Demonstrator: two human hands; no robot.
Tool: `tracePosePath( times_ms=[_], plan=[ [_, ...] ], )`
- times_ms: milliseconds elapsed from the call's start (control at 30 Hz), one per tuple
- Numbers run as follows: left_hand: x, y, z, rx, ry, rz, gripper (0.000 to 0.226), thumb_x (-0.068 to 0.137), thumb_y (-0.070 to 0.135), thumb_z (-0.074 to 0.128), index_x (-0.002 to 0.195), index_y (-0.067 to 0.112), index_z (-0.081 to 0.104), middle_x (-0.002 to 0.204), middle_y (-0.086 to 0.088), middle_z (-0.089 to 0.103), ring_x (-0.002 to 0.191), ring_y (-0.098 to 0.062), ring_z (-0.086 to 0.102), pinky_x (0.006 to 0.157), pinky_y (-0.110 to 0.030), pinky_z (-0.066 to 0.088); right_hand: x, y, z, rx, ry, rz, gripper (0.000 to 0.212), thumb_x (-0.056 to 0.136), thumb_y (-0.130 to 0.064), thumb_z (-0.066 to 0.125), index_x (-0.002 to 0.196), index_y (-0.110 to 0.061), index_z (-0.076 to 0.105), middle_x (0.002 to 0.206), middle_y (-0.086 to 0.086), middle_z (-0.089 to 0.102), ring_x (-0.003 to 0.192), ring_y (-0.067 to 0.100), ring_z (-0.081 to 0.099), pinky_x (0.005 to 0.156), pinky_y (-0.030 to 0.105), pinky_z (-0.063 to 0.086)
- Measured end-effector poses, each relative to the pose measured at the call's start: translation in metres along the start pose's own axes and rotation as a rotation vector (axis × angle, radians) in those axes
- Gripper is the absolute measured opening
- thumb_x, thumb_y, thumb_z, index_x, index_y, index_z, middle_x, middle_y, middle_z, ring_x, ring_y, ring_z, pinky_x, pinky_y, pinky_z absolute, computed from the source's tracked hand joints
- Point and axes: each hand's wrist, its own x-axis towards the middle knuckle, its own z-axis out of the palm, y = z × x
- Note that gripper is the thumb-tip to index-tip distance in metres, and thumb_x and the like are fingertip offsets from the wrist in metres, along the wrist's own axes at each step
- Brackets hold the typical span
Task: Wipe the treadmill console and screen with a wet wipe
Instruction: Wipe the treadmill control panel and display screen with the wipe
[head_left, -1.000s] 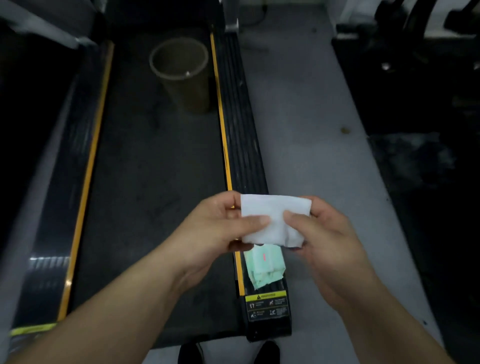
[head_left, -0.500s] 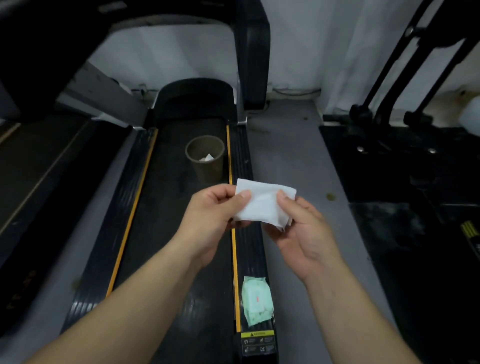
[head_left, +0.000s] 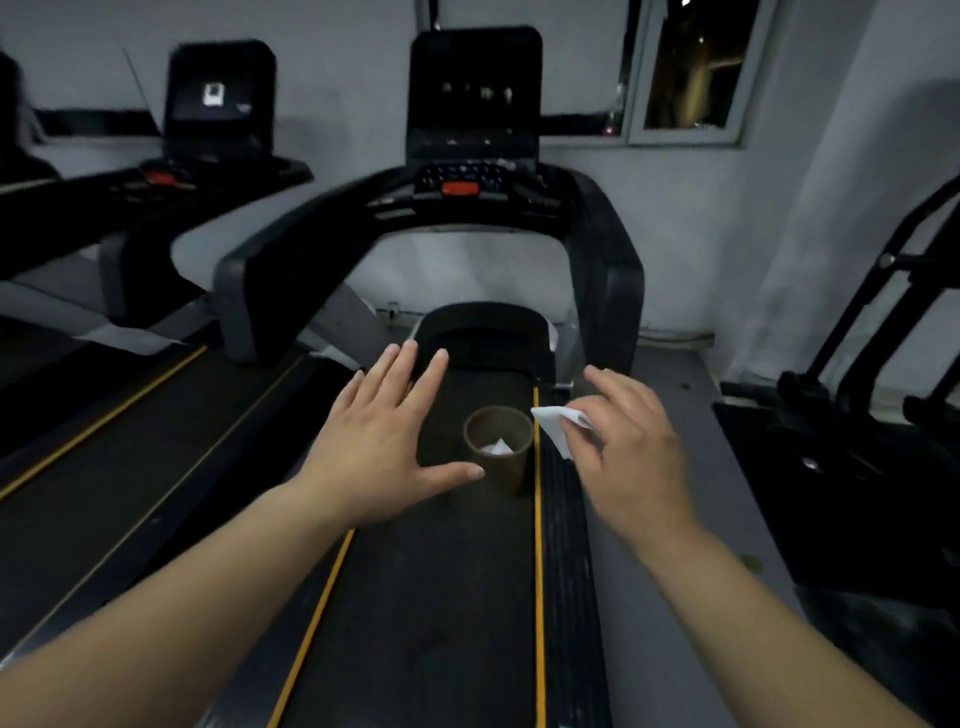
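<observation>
Your left hand (head_left: 387, 452) is spread flat with nothing in it above the treadmill belt (head_left: 415, 597), the brown cup (head_left: 500, 448) stands by the belt's right edge, and your right hand (head_left: 631, 457) pinches the wet wipe (head_left: 558, 423) over the right side rail, below the console (head_left: 467, 189).

Treadmill deck and grey floor, seen from the near end of the belt.

Dark treadmill belt (head_left: 415, 597) runs near to far, edged by a yellow stripe on each side; ribbed black side rail (head_left: 563, 571) along its right edge. One brown paper cup (head_left: 500, 448) stands upright on the belt, far half, close against the right yellow stripe; white crumpled scrap (head_left: 496, 448) inside it. Belt ends at a black motor hood (head_left: 485, 338) on the far side. Grey floor (head_left: 675, 519) to the right of the rail, a few small dark spots on it; black mat (head_left: 831, 493) further right carrying another machine's frame. A second treadmill deck (head_left: 104, 467) lies parallel on the left.
</observation>
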Motion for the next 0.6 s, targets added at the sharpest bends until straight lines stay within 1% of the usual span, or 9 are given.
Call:
tracePosePath(
  times_ms=[67,133,200,267,400,533,600],
  plan=[
    [0.001,-0.026,-0.018,0.035,0.046,0.013,0.119,0.071,0.099,0.031,0.159,0.034,-0.017,0.170,-0.003,-0.013,0.155,-0.018,-0.019,0.127,-0.045,0.002,0.021,-0.017,0.013,-0.055,0.011,-0.067,0.005,0.090,-0.014,0.073,0.092,-0.010,0.072,0.132,0.012,0.067,0.129,0.031,0.057,0.102,0.046,0.051],
    [-0.001,-0.055,-0.034,0.046,0.089,0.021,0.119,0.071,0.099,0.031,0.159,0.034,-0.015,0.171,-0.004,-0.011,0.155,-0.018,-0.019,0.127,-0.045,0.001,0.039,-0.040,0.025,-0.090,0.021,-0.148,0.005,0.087,-0.011,0.074,0.091,-0.010,0.071,0.131,0.013,0.067,0.128,0.032,0.058,0.098,0.050,0.053],
    [-0.004,-0.086,-0.049,0.066,0.122,0.035,0.119,0.071,0.098,0.031,0.159,0.033,-0.014,0.170,-0.004,-0.012,0.154,-0.018,-0.020,0.127,-0.046,0.000,0.053,-0.064,0.038,-0.139,0.028,-0.235,0.004,0.091,-0.016,0.070,0.091,-0.011,0.071,0.134,0.013,0.066,0.130,0.033,0.057,0.101,0.049,0.052],
    [-0.007,-0.119,-0.063,0.086,0.150,0.048,0.119,0.070,0.099,0.030,0.159,0.034,-0.017,0.170,-0.003,-0.016,0.153,-0.017,-0.024,0.127,-0.046,-0.001,0.067,-0.091,0.051,-0.168,0.041,-0.303,0.014,0.097,-0.023,0.061,0.092,-0.013,0.070,0.134,0.012,0.066,0.131,0.031,0.057,0.104,0.047,0.049],
    [-0.012,-0.181,-0.087,0.074,0.198,0.082,0.119,0.070,0.098,0.029,0.160,0.032,-0.014,0.170,-0.001,-0.013,0.153,-0.016,-0.024,0.127,-0.046,0.000,0.096,-0.142,0.072,-0.204,0.095,-0.393,0.023,0.100,-0.026,0.055,0.093,-0.012,0.071,0.126,0.010,0.070,0.122,0.031,0.063,0.101,0.048,0.050],
    [-0.003,-0.228,-0.105,0.083,0.217,0.094,0.120,0.070,0.098,0.030,0.157,0.033,-0.021,0.169,0.000,-0.019,0.152,-0.015,-0.028,0.127,-0.046,-0.002,0.127,-0.179,0.087,-0.223,0.146,-0.471,0.039,0.108,-0.030,0.042,0.093,-0.011,0.073,0.119,0.009,0.072,0.116,0.030,0.065,0.101,0.045,0.050],
    [0.008,-0.243,-0.110,0.083,0.229,0.102,0.120,0.070,0.099,0.029,0.156,0.033,-0.024,0.168,0.001,-0.023,0.151,-0.014,-0.029,0.127,-0.045,-0.003,0.146,-0.190,0.093,-0.240,0.178,-0.498,0.040,0.108,-0.030,0.043,0.091,-0.010,0.073,0.117,0.009,0.073,0.115,0.030,0.066,0.101,0.044,0.050]
  ],
)
